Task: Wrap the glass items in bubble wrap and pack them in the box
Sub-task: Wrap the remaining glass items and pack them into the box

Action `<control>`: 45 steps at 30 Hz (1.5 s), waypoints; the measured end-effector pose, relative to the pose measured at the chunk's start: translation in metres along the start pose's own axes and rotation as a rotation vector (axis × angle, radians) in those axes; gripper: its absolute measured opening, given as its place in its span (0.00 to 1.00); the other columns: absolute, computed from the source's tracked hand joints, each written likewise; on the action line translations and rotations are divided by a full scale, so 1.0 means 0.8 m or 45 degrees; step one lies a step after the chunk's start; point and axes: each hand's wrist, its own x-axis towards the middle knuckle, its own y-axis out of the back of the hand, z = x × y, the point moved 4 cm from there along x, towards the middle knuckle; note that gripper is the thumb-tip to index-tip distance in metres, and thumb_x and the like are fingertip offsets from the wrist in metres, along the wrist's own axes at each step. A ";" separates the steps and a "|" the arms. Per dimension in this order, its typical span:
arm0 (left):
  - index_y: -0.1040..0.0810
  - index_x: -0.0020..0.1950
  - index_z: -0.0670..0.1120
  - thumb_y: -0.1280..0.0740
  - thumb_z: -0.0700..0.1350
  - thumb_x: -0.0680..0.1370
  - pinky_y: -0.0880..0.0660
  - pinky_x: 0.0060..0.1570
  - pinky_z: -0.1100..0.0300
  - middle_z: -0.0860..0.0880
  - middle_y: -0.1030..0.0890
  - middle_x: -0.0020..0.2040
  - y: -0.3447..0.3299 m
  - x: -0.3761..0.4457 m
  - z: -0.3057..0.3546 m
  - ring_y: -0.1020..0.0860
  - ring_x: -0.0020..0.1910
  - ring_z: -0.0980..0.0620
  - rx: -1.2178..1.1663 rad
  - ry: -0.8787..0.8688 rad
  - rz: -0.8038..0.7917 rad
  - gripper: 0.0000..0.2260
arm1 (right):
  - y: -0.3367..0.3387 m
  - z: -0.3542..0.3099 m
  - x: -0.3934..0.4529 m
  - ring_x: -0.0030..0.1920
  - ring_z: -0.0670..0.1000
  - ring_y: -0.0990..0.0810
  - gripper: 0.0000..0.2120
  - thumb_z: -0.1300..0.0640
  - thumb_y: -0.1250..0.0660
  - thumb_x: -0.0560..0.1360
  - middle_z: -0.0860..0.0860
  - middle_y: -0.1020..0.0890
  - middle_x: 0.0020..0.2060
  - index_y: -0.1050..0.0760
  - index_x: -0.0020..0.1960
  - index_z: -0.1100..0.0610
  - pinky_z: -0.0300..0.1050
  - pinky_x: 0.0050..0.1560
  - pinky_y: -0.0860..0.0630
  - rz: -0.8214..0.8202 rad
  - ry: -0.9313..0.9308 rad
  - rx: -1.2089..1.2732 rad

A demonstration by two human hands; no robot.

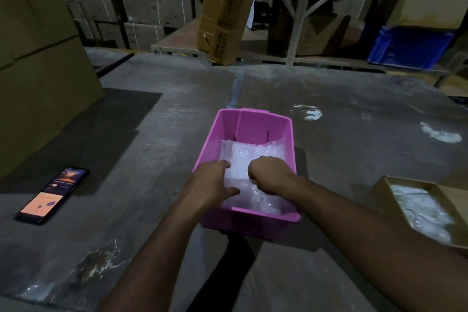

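Observation:
A pink plastic box (pixel 255 123) stands in the middle of the grey table. Bubble wrap (pixel 253 153) fills its bottom; any glass inside the wrap is hidden. Both my hands reach into the near half of the box. My left hand (pixel 215 181) lies on the wrap by the left wall, fingers spread and thumb pressed down. My right hand (pixel 269 172) is curled into a loose fist, its fingers pinching the wrap.
A phone (pixel 52 195) with a lit screen lies at the left of the table. An open cardboard box (pixel 379 186) holding more bubble wrap (pixel 423 210) sits at the right edge. Big cartons (pixel 43 78) stand at the far left. Shelving and a blue crate (pixel 410 48) are behind.

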 end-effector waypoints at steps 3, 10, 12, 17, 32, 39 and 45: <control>0.32 0.77 0.50 0.22 0.57 0.71 0.28 0.67 0.52 0.49 0.24 0.72 0.003 0.002 0.004 0.26 0.70 0.48 -0.108 -0.011 0.087 0.38 | 0.017 0.017 -0.014 0.49 0.54 0.18 0.10 0.61 0.35 0.77 0.50 0.14 0.48 0.17 0.52 0.53 0.47 0.46 0.21 0.166 -0.051 0.266; 0.44 0.82 0.52 0.17 0.51 0.66 0.37 0.73 0.53 0.51 0.38 0.80 0.029 0.006 0.025 0.42 0.78 0.49 -0.164 -0.110 0.255 0.52 | 0.064 0.052 -0.067 0.42 0.49 0.20 0.09 0.57 0.38 0.81 0.46 0.17 0.42 0.19 0.51 0.51 0.45 0.42 0.26 0.541 -0.224 0.781; 0.51 0.83 0.53 0.16 0.50 0.64 0.40 0.74 0.53 0.53 0.46 0.83 0.039 0.008 0.034 0.47 0.80 0.50 -0.191 -0.193 0.273 0.58 | 0.073 0.064 -0.081 0.39 0.46 0.21 0.08 0.57 0.37 0.82 0.46 0.17 0.41 0.20 0.51 0.50 0.46 0.41 0.26 0.594 -0.215 0.951; 0.51 0.83 0.56 0.17 0.53 0.65 0.50 0.75 0.58 0.58 0.51 0.83 0.058 0.014 0.060 0.53 0.81 0.57 -0.279 -0.442 0.261 0.57 | 0.090 0.078 -0.121 0.33 0.42 0.32 0.10 0.61 0.39 0.83 0.46 0.27 0.33 0.22 0.46 0.51 0.36 0.35 0.33 0.454 -0.053 1.567; 0.17 0.49 0.38 0.34 0.42 0.83 0.25 0.40 0.59 0.46 0.17 0.40 0.021 0.012 0.217 0.22 0.38 0.51 -1.352 -0.376 0.014 0.09 | 0.043 0.208 -0.229 0.50 0.56 0.16 0.20 0.43 0.37 0.80 0.59 0.16 0.53 0.20 0.59 0.58 0.49 0.45 0.17 0.971 -0.666 2.643; 0.22 0.59 0.38 0.27 0.47 0.79 0.23 0.34 0.59 0.46 0.16 0.42 -0.009 0.017 0.283 0.17 0.39 0.50 -1.389 -0.240 0.116 0.15 | 0.006 0.248 -0.280 0.67 0.62 0.23 0.37 0.52 0.23 0.71 0.60 0.23 0.68 0.35 0.72 0.64 0.58 0.57 0.19 0.890 -0.294 2.763; 0.44 0.80 0.58 0.18 0.45 0.67 0.25 0.47 0.76 0.57 0.29 0.71 -0.046 0.012 0.323 0.30 0.67 0.61 -1.194 -0.356 0.131 0.50 | -0.007 0.298 -0.310 0.46 0.49 0.17 0.20 0.54 0.26 0.66 0.52 0.15 0.50 0.24 0.56 0.57 0.40 0.35 0.20 1.026 -0.572 2.523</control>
